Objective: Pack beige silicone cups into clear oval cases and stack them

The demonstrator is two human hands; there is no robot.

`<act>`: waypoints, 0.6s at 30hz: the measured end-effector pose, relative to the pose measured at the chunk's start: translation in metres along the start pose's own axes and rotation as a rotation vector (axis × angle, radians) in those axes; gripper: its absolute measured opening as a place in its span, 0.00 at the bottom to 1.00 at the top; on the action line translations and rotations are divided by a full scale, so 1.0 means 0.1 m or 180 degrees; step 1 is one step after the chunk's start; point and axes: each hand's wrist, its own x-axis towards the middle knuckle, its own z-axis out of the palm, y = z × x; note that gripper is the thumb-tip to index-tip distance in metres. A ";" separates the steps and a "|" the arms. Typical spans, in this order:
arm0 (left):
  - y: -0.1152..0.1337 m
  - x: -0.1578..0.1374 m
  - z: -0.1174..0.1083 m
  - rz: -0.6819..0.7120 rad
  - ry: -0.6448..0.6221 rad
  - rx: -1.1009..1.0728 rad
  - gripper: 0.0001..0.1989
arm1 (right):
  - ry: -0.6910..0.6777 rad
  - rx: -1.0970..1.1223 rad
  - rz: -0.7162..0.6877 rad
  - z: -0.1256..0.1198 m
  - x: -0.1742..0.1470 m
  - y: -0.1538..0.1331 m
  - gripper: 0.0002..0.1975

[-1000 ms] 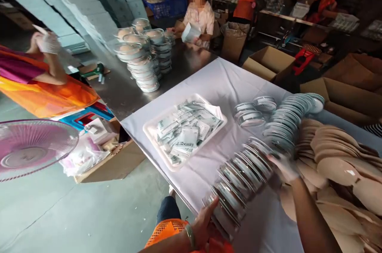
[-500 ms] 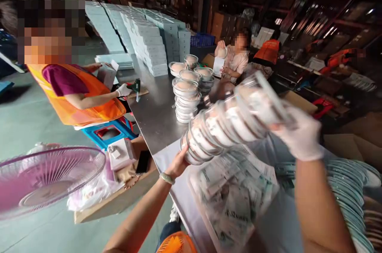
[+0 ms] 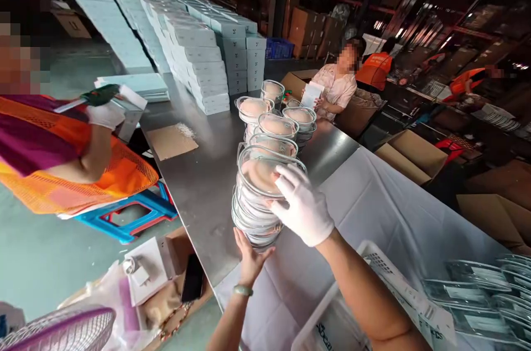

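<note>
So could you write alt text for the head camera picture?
A white-gloved right hand and a bare left hand hold a stack of clear round plastic containers on a steel table, beside similar stacks.

A packing warehouse: stacked white boxes (image 3: 194, 58), cardboard cartons (image 3: 415, 155), long steel table (image 3: 203, 185).

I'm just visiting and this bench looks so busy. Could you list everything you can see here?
held stack of clear round cases: one, clear with beige inside, on the steel table
other case stacks: several, behind it
boxes: many, pale blue, far end of table
white cloth: one, near end
basket: one, white, lower right
fan: one, pink, bottom left
co-workers: two close by, at the table
left hand: bare, under the stack
right hand: white glove, on the stack's top
</note>
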 end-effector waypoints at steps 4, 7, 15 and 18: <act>-0.06 0.35 0.41 0.0083 0.0216 0.0260 0.65 | -0.0200 -0.0219 0.0032 0.11 0.14 0.02 0.24; -0.05 0.72 0.53 0.0055 0.0184 0.0478 0.65 | -0.0407 -0.0389 0.0220 0.21 0.36 0.13 0.27; 0.10 1.74 0.68 -0.0007 -0.0236 0.1150 0.65 | -0.0136 -0.1128 0.0611 0.37 0.91 0.58 0.26; -0.02 2.02 0.76 0.0256 -0.0275 0.1541 0.63 | 0.0011 -0.1352 0.0667 0.33 0.66 0.73 0.30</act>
